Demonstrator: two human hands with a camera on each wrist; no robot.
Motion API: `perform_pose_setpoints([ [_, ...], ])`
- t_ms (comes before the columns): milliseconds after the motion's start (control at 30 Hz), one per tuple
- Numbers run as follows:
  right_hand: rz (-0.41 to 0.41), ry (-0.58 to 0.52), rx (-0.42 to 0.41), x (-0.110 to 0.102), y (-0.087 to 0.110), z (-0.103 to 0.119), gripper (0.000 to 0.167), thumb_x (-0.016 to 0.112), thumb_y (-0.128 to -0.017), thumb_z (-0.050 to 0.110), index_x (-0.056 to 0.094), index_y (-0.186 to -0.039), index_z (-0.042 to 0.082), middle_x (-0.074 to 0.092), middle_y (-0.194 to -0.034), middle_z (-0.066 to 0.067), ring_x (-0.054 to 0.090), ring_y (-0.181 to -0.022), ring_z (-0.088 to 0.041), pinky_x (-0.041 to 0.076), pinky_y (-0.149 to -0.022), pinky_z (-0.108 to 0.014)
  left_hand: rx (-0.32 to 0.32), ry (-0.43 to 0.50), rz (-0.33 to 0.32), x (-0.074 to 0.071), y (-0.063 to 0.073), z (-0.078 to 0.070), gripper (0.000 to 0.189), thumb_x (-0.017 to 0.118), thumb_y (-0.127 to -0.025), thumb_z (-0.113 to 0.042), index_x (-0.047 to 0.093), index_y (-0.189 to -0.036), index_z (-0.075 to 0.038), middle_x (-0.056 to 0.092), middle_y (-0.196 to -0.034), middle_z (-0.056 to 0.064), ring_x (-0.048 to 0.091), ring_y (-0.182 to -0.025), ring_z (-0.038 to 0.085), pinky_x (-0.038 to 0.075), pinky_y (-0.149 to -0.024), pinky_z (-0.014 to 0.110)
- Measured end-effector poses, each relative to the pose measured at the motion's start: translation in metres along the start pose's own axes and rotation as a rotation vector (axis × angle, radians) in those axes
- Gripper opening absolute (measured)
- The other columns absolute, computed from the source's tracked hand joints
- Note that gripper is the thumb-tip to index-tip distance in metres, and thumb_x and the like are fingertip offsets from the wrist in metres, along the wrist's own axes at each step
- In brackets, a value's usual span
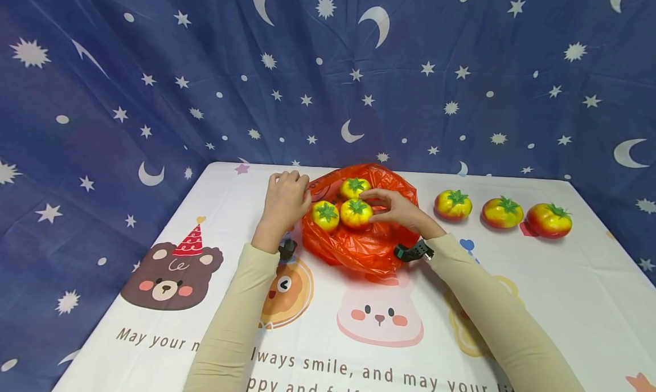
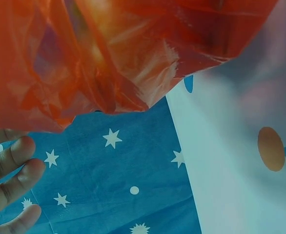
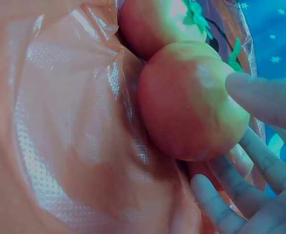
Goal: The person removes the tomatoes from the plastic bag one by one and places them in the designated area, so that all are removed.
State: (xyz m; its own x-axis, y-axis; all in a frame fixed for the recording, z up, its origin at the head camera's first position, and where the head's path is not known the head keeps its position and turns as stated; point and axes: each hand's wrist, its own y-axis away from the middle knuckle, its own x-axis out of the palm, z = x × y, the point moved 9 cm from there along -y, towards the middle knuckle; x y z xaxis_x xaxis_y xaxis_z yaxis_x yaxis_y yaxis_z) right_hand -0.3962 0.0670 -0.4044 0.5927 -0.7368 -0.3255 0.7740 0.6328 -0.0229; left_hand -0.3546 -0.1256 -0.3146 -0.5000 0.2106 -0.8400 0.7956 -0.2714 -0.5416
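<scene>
A red plastic bag (image 1: 359, 249) lies spread on the table with its mouth up. Inside are three yellow-and-red toy tomatoes with green leafy tops: one at the back (image 1: 353, 187), one at the left (image 1: 325, 216) and a front-right tomato (image 1: 355, 215). My left hand (image 1: 287, 198) grips the bag's left rim; in the left wrist view its curled fingers (image 2: 23, 168) show beside the plastic, the thumb hidden. Over the bag, my right hand (image 1: 392, 207) holds the front-right tomato, thumb (image 3: 260, 95) on one side and fingers bent along the other.
To the right of the bag stand three more toy tomatoes in a row: a near one (image 1: 453, 205), a middle one (image 1: 503, 212) and a far-right one (image 1: 549, 220). A white printed cloth (image 1: 205, 346) covers the table. Behind hangs a blue star-patterned curtain (image 1: 328, 96).
</scene>
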Motion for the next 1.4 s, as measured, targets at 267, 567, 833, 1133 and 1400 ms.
perform_pose_setpoints([
  [267,-0.018,0.018,-0.002,0.0,0.0,0.002,0.054,0.065,-0.082,-0.004,0.046,-0.132,-0.003,0.047,-0.137,-0.023,0.045,-0.129,-0.039,0.047,-0.097,-0.037,-0.004,0.0,0.008,0.0,0.0,0.001,0.01,0.058,-0.085,-0.014,0.062,-0.084,-0.005,0.061,-0.08,0.011,0.058,-0.08,0.029,0.043,-0.089,0.047],
  [567,-0.069,0.073,0.0,-0.003,-0.001,0.0,0.056,0.07,-0.078,-0.002,0.05,-0.13,0.0,0.05,-0.135,-0.021,0.048,-0.126,-0.038,0.044,-0.099,-0.045,0.008,0.005,-0.01,-0.001,-0.001,0.001,0.009,0.058,-0.084,-0.014,0.061,-0.081,-0.006,0.06,-0.078,0.01,0.058,-0.078,0.029,0.043,-0.088,0.047],
  [833,-0.035,0.072,0.003,-0.005,0.0,-0.001,0.055,0.069,-0.08,-0.001,0.048,-0.131,0.001,0.049,-0.136,-0.02,0.046,-0.129,-0.036,0.045,-0.099,-0.041,0.004,0.009,-0.003,0.0,-0.002,0.0,0.009,0.059,-0.084,-0.014,0.061,-0.082,-0.006,0.06,-0.078,0.011,0.058,-0.078,0.029,0.043,-0.089,0.047],
  [1133,0.068,0.072,0.017,-0.01,0.006,-0.003,0.053,0.067,-0.083,0.005,0.048,-0.132,0.002,0.048,-0.138,-0.019,0.043,-0.131,-0.035,0.044,-0.101,-0.041,0.001,0.016,-0.006,0.001,-0.002,0.0,0.008,0.058,-0.084,-0.013,0.06,-0.08,-0.006,0.059,-0.078,0.01,0.057,-0.078,0.029,0.042,-0.089,0.047],
  [1400,0.049,0.103,0.063,-0.012,0.009,-0.01,0.051,0.069,-0.082,0.011,0.053,-0.13,0.005,0.052,-0.135,-0.016,0.049,-0.126,-0.032,0.044,-0.101,-0.041,-0.003,0.015,0.0,0.0,-0.001,0.0,0.009,0.059,-0.084,-0.013,0.061,-0.08,-0.006,0.059,-0.078,0.01,0.058,-0.078,0.029,0.042,-0.089,0.047],
])
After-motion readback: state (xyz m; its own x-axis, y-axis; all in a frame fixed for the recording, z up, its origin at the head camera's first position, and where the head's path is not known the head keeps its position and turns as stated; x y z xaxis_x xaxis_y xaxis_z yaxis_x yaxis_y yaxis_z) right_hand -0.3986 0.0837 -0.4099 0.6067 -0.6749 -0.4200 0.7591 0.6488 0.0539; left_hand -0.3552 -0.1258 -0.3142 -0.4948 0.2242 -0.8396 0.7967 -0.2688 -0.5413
